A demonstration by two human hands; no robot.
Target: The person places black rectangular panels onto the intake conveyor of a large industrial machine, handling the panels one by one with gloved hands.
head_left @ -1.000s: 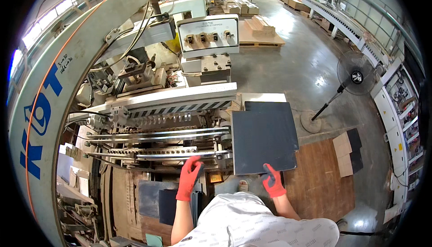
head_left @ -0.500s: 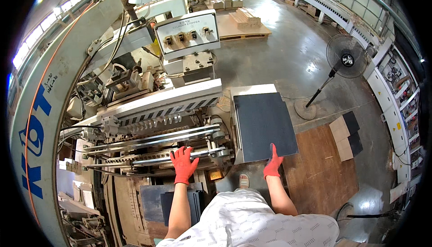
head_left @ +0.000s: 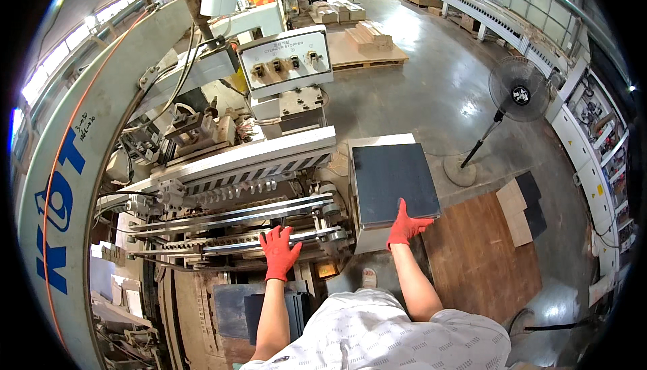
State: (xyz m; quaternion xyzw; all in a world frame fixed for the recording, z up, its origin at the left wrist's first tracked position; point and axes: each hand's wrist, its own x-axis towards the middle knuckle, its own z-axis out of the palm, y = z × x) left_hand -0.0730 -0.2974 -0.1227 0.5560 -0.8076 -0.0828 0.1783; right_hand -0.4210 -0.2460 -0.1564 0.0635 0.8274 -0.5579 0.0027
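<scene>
My left hand (head_left: 280, 255), in a red glove, has its fingers spread at the near metal rail (head_left: 236, 240) of the machine. Nothing shows in its grasp. My right hand (head_left: 406, 227), gloved in red too, lies against the near edge of a stack topped by a dark grey panel (head_left: 394, 178), thumb pointing up and fingers spread to the right. That stack sits on a white stand (head_left: 379, 240) just right of the machine's end rollers. Below my left forearm, more dark panels (head_left: 280, 313) lie in a pile.
A control box with switches (head_left: 286, 62) stands beyond the rails. On the floor at right are a brown board (head_left: 482, 255), a few small panels (head_left: 519, 208) and a standing fan (head_left: 519, 94). A curved machine frame (head_left: 60, 188) rises at far left.
The top dark panel has slid away from me and now lies more squarely on the stack. My right hand has turned, its fingers now spread at the near edge. My left hand has barely moved.
</scene>
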